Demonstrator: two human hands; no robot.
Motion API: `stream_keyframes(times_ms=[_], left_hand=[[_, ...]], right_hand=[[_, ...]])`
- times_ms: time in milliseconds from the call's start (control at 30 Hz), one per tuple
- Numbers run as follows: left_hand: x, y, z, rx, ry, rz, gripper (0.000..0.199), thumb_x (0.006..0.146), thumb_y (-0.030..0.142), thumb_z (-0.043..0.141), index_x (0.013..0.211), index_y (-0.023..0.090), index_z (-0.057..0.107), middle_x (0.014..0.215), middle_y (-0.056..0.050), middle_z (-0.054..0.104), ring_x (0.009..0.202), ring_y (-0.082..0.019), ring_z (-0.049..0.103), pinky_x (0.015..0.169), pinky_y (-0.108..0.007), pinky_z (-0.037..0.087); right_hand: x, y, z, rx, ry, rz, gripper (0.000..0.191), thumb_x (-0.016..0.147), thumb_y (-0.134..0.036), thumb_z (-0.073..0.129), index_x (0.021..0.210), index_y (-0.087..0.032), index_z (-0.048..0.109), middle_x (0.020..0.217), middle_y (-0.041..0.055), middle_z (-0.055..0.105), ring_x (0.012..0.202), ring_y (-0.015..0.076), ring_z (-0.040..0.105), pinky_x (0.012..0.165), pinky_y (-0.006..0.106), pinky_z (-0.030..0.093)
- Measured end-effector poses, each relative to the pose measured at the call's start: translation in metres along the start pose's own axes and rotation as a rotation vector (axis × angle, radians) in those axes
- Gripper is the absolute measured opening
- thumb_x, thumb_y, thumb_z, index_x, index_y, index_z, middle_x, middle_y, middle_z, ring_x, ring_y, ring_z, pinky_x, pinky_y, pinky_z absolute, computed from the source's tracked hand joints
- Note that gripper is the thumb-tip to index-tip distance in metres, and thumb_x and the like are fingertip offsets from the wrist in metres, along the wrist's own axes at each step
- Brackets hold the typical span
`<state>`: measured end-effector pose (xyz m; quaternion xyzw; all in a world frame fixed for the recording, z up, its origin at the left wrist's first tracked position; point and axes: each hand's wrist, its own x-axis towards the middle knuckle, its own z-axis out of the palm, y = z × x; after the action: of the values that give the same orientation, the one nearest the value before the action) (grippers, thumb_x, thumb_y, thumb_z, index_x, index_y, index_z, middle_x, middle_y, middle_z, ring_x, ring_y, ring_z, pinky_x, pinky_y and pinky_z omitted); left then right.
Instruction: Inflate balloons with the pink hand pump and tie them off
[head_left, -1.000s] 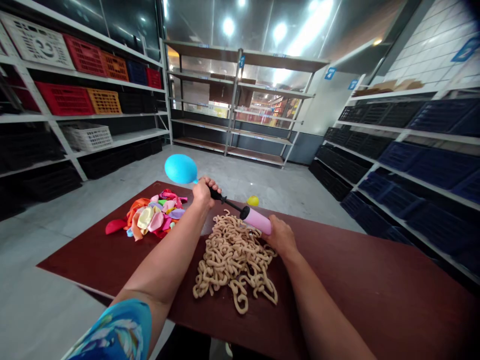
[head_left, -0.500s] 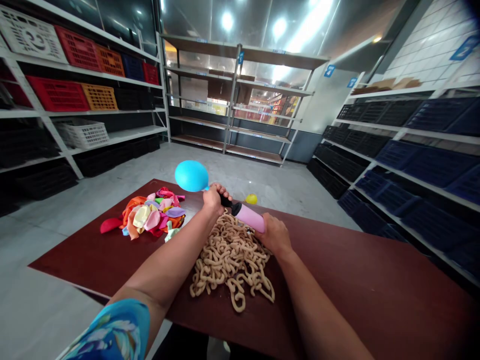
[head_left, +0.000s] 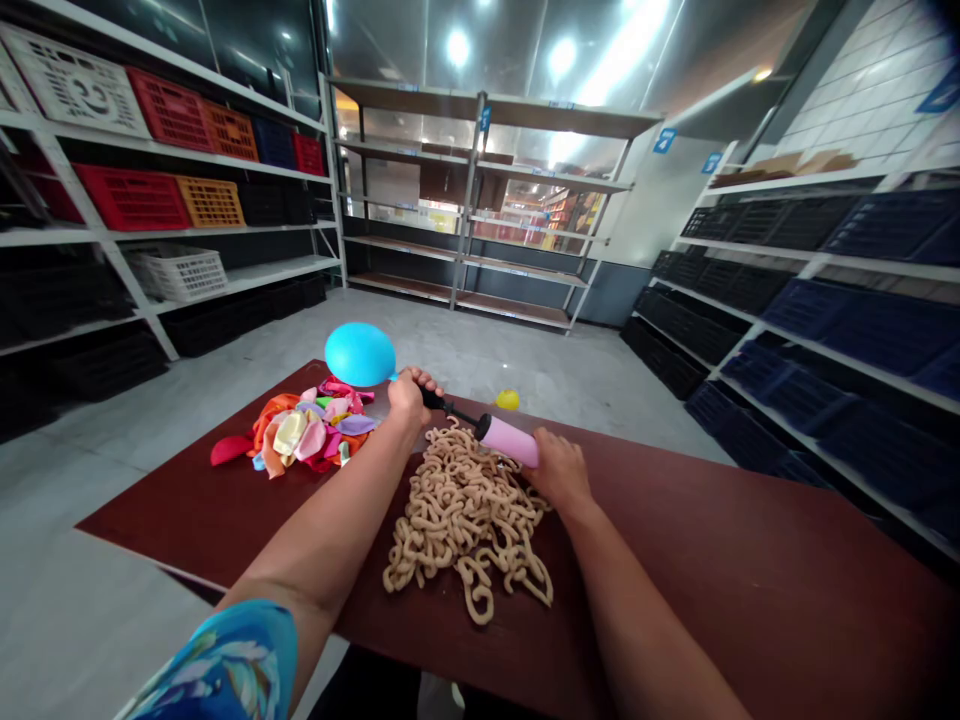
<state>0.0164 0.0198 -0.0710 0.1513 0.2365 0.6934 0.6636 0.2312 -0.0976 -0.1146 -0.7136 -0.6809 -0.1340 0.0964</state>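
A hand balloon pump with a pink barrel and black ends is held across the table, its black rod partly drawn out. My left hand is closed round the black end, where the neck of an inflated blue balloon sits. My right hand grips the far end of the pink barrel. Below the pump lies a heap of tan, curled, rope-like pieces. Left of my left forearm is a pile of limp, uninflated balloons in many colours.
The dark red-brown table stretches to the right. A yellow balloon shows beyond its far edge. Shelves with crates stand on the left, a metal rack at the back, and dark blue crates on the right.
My left hand, with the blue balloon, has moved left, away from my right hand. More of the pump's black rod now shows. The view has shifted slightly.
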Motion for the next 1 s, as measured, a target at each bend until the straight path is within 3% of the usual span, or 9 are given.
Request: stream_keyframes(times_ms=[300, 467, 700, 1000], left_hand=[[-0.022, -0.023, 0.009, -0.003, -0.076, -0.077, 0.018, 0.065, 0.01, 0.04, 0.057, 0.019, 0.026, 0.048, 0.005, 0.027, 0.038, -0.009, 0.033, 0.039, -0.023, 0.031], [-0.019, -0.009, 0.011, 0.032, -0.035, -0.052, 0.016, 0.064, 0.01, 0.039, 0.058, 0.019, 0.028, 0.047, 0.005, 0.028, 0.038, -0.009, 0.033, 0.039, -0.023, 0.032], [0.003, 0.015, -0.005, -0.003, 0.027, 0.023, 0.013, 0.064, 0.009, 0.038, 0.06, 0.019, 0.031, 0.048, 0.006, 0.03, 0.037, -0.009, 0.034, 0.04, -0.023, 0.032], [-0.009, -0.003, 0.001, -0.013, -0.006, -0.019, 0.016, 0.065, 0.009, 0.038, 0.059, 0.019, 0.028, 0.048, 0.005, 0.027, 0.038, -0.009, 0.034, 0.04, -0.022, 0.031]], right_hand=[[-0.002, -0.013, -0.002, 0.024, 0.063, -0.072, 0.024, 0.07, -0.031, 0.06, 0.086, -0.019, 0.046, 0.085, 0.0045, 0.06, 0.082, 0.0202, 0.052, 0.069, 0.03, 0.026], [0.0, -0.011, -0.005, 0.071, 0.016, -0.046, 0.026, 0.07, -0.031, 0.061, 0.089, -0.02, 0.047, 0.088, 0.0045, 0.06, 0.083, 0.0194, 0.052, 0.068, 0.029, 0.026], [0.003, 0.004, -0.002, 0.04, -0.05, 0.035, 0.031, 0.069, -0.029, 0.061, 0.097, -0.022, 0.048, 0.099, 0.0043, 0.06, 0.091, 0.0207, 0.051, 0.071, 0.03, 0.027], [-0.001, -0.003, -0.001, -0.003, 0.009, -0.024, 0.028, 0.068, -0.027, 0.06, 0.091, -0.02, 0.046, 0.093, 0.0053, 0.06, 0.088, 0.0207, 0.05, 0.07, 0.03, 0.026]])
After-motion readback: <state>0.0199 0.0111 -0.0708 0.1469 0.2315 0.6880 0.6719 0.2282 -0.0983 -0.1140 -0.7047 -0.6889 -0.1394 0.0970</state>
